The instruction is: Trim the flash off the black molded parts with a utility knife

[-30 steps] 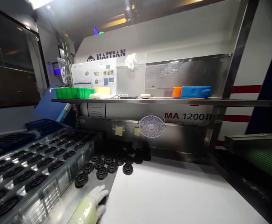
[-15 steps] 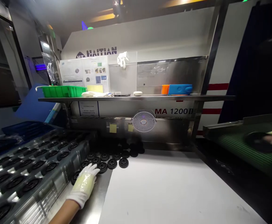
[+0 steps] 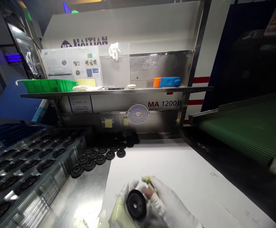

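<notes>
In front of me, over the white sheet (image 3: 175, 171), a black round wheel with a small hole in its centre (image 3: 136, 204) is tilted with its face toward me. My left hand (image 3: 121, 210), in a white glove with a yellowish palm, grips it from the left side. My right hand (image 3: 167, 202), gloved too but with a bare fingertip showing, has its fingers at the wheel's right edge. Several similar black wheels (image 3: 101, 159) lie grouped on the metal tabletop left of the sheet.
Stacked clear trays (image 3: 64, 177) filled with black wheels stand at the left. A green conveyor belt (image 3: 242, 126) runs along the right. A metal shelf (image 3: 119, 92) carries a green bin (image 3: 50, 85) and a blue case (image 3: 170, 82). Below it sits a small fan (image 3: 138, 114).
My left hand has left the grouped wheels and come to the centre. My right hand has come in from the conveyor with a black wheel, and both hands are now at it. The view shifted right.
</notes>
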Tool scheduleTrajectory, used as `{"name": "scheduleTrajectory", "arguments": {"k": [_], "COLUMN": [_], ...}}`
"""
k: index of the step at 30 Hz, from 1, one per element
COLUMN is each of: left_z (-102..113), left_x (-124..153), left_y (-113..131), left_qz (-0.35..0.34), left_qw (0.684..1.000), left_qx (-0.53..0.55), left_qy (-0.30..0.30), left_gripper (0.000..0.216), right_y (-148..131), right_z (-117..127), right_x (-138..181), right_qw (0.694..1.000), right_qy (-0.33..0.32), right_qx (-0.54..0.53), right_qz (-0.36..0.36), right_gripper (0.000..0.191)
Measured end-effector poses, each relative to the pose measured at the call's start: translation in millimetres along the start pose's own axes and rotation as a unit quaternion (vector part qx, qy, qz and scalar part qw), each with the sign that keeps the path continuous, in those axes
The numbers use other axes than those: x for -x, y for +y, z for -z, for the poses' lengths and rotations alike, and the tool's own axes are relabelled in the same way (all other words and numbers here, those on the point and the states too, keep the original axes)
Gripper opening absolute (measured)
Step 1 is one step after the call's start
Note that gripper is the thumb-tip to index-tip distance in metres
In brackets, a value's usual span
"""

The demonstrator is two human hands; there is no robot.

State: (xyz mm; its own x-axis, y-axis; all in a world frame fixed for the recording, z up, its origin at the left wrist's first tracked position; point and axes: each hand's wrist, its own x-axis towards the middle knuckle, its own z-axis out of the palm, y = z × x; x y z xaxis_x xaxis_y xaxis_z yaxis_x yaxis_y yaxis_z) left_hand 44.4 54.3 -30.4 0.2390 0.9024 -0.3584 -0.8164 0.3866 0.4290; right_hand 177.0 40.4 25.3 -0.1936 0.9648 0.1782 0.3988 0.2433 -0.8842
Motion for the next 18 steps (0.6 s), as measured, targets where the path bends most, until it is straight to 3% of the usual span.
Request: {"name": "scheduleTrajectory", "arguments": {"k": [2, 4, 9, 18], "left_z": [-2, -3, -13, -32], "left_x": [1, 1, 8, 25], "left_y": [11, 19, 16, -1], "left_qz": [0.033, 0.039, -0.037, -0.122], "left_qw": [0.997, 0.995, 0.995, 0.99], "left_qx": [0.051, 0.078, 0.087, 0.054], "left_qy": [0.037, 0.052, 0.043, 0.055], "left_gripper": [0.026, 0.016, 0.006, 0.007], "right_y": [-1, 4, 21, 17], "right_z": [10, 13, -9, -30], "right_x": [10, 21, 38, 39], "right_qw": [0.999, 0.999, 0.991, 0.966], "right_qy": [0.036, 0.028, -0.04, 0.033], "right_qx": [0.012, 0.036, 0.124, 0.254], "right_qz": [0.006, -0.001, -0.024, -0.024], "right_gripper": [0.025, 0.024, 0.022, 0.027]}}
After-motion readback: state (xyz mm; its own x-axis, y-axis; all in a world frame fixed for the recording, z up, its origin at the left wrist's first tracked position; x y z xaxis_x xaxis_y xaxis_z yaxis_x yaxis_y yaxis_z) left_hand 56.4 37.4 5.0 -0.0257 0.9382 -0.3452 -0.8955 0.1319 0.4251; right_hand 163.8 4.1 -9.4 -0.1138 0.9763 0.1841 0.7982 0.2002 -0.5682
